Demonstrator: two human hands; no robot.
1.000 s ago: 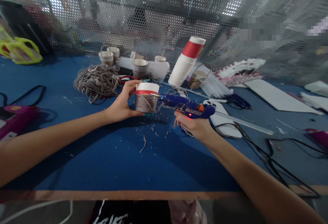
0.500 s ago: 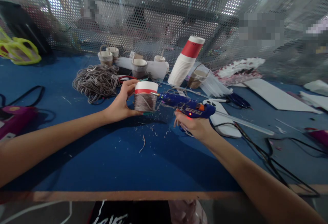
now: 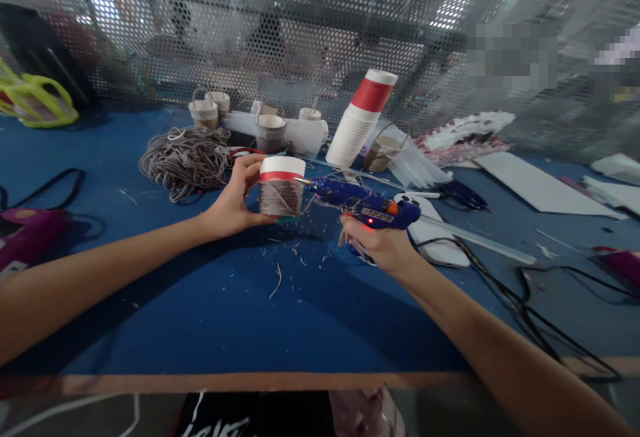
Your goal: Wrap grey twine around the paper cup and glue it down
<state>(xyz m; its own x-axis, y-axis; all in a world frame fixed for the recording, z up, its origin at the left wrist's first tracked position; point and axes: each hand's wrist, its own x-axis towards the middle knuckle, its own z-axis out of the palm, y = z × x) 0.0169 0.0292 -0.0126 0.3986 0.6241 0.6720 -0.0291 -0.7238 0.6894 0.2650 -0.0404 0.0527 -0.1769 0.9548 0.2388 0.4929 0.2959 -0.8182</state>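
Note:
My left hand is closed around a red-and-white paper cup, its lower part wrapped in grey-brown cord. In my right hand is a blue glue gun with a small red light lit. The metal nozzle points left and is at the cup's right side, by the red band just above the wound cord. A loose strand of cord hangs between the cup and the gun. To the left behind my left hand lies a tangled heap of the same cord.
A leaning stack of paper cups and small handled cup baskets stand at the back. On the right are a white phone, clear glue sticks and black cables. A purple glue gun lies left, near a yellow basket.
Little differs; the whole view has shifted slightly. The cup is tilted a little differently in my left hand, and the nozzle stays at its side.

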